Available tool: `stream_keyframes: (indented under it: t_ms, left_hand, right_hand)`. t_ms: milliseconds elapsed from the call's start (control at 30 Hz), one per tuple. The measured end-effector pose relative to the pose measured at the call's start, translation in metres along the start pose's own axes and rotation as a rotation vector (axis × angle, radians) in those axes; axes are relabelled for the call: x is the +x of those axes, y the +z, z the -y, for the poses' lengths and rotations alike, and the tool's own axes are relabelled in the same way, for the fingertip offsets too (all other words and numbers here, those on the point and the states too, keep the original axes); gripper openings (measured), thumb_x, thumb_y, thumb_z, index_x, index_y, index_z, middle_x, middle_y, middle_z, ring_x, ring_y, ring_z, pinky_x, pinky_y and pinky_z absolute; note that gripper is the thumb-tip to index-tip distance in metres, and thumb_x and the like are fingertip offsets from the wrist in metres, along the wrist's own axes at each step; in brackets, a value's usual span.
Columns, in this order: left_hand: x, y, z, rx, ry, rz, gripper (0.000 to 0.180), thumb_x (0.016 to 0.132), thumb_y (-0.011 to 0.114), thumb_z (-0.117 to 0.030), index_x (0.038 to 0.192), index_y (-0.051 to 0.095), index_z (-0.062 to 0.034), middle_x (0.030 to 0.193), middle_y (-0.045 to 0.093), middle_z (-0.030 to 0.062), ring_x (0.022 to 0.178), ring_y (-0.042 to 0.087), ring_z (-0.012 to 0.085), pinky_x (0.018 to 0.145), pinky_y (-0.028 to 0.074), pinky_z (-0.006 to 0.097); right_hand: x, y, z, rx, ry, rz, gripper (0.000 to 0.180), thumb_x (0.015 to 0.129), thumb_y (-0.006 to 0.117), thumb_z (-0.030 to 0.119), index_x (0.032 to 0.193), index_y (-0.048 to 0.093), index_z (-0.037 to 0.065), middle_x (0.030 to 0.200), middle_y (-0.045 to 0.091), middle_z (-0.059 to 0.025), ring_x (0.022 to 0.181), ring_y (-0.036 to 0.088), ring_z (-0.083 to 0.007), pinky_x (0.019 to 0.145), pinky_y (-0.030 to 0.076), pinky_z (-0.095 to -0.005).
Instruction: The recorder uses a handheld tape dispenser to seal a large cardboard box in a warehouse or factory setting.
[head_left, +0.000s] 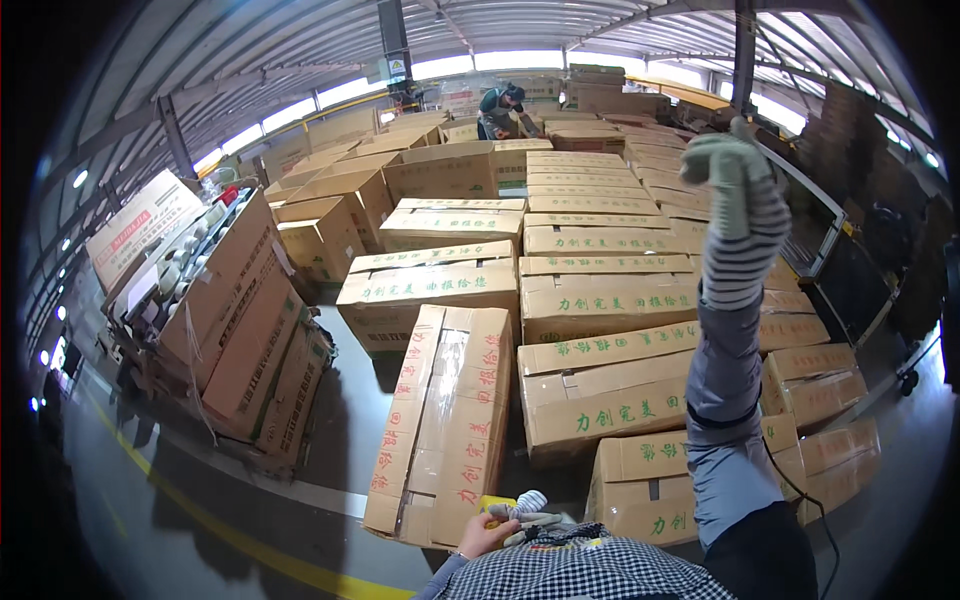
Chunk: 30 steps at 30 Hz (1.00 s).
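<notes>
My left hand (484, 535), bare, is low in the middle, close to my checked apron (560, 578). Its fingers are closed on a grey work glove (535, 519) with a striped white cuff. A yellow object (496, 504) shows beside those fingers; its kind is unclear. My right hand (735, 170) is raised high at the right in a grey-green glove with a long striped cuff. Its thumb stands apart from the bent fingers, and nothing shows in it. Just ahead of my left hand lies a long taped carton (455, 410) with red print.
Rows of taped cartons (610, 295) stretch ahead and right. Open cartons (320, 235) stand behind at left. A loaded cart of flattened cardboard (235, 330) stands left, near a yellow floor line (220, 535). A co-worker (500, 108) bends over cartons at the back. A dark cable (815, 505) hangs right.
</notes>
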<state>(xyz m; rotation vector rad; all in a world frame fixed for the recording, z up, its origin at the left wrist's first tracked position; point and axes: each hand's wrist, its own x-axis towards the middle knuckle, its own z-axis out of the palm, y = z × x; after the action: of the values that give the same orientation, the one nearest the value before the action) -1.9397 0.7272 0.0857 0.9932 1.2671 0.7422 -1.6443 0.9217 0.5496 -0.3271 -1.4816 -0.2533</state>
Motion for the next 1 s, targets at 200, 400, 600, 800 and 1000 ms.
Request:
stream_keyframes:
  t_ms: [200, 400, 600, 800, 1000]
  left_hand:
    - [-0.01, -0.021, 0.005, -0.132, -0.059, -0.055, 0.038, 0.08, 0.077, -0.027, 0.102, 0.067, 0.0023, 0.094, 0.069, 0.0076, 0.085, 0.063, 0.0123, 0.078, 0.05, 0.026]
    - [-0.012, -0.029, -0.006, -0.534, 0.013, -0.289, 0.025, 0.085, 0.071, -0.017, 0.101, 0.066, 0.0023, 0.093, 0.067, 0.0067, 0.082, 0.063, 0.0138, 0.075, 0.051, 0.027]
    - [-0.028, -0.029, -0.086, -0.611, 0.313, -0.319, 0.029, 0.087, 0.065, -0.008, 0.115, 0.061, -0.0002, 0.105, 0.066, 0.0063, 0.094, 0.063, 0.0155, 0.084, 0.049, 0.029]
    - [-0.034, 0.007, -0.119, 0.167, 0.676, -0.198, 0.027, 0.08, 0.073, -0.011, 0.106, 0.068, -0.0047, 0.112, 0.063, 0.0097, 0.098, 0.062, 0.0195, 0.085, 0.049, 0.031]
    - [-0.053, 0.041, -0.072, -0.171, 0.213, -0.124, 0.021, 0.084, 0.072, -0.017, 0.098, 0.069, -0.0024, 0.086, 0.068, 0.0021, 0.085, 0.062, 0.0101, 0.079, 0.05, 0.026]
  right_hand:
    - [0.07, 0.049, -0.021, -0.303, -0.336, 0.114, 0.019, 0.094, 0.052, 0.008, 0.108, 0.064, 0.004, 0.103, 0.066, -0.0062, 0.079, 0.06, -0.0096, 0.076, 0.047, -0.0243]
    - [-0.015, 0.057, 0.019, -0.123, 0.023, 0.153, 0.025, 0.087, 0.057, 0.001, 0.111, 0.063, 0.006, 0.109, 0.066, -0.0093, 0.088, 0.063, -0.0173, 0.082, 0.049, -0.0304]
    - [-0.281, 0.043, 0.053, 0.38, 1.32, 0.712, 0.035, 0.087, 0.064, 0.014, 0.119, 0.058, 0.0, 0.103, 0.065, -0.011, 0.099, 0.06, -0.0191, 0.089, 0.048, -0.031]
    - [-0.352, 0.033, 0.133, 0.53, 1.267, 0.782, 0.072, 0.082, 0.074, 0.023, 0.138, 0.037, -0.003, 0.131, 0.052, -0.016, 0.12, 0.049, -0.0206, 0.103, 0.037, -0.0306]
    - [-0.385, -0.009, 0.135, 0.741, 1.737, 0.712, 0.018, 0.084, 0.064, 0.005, 0.102, 0.064, 0.002, 0.098, 0.063, -0.005, 0.091, 0.058, -0.0112, 0.084, 0.047, -0.0262]
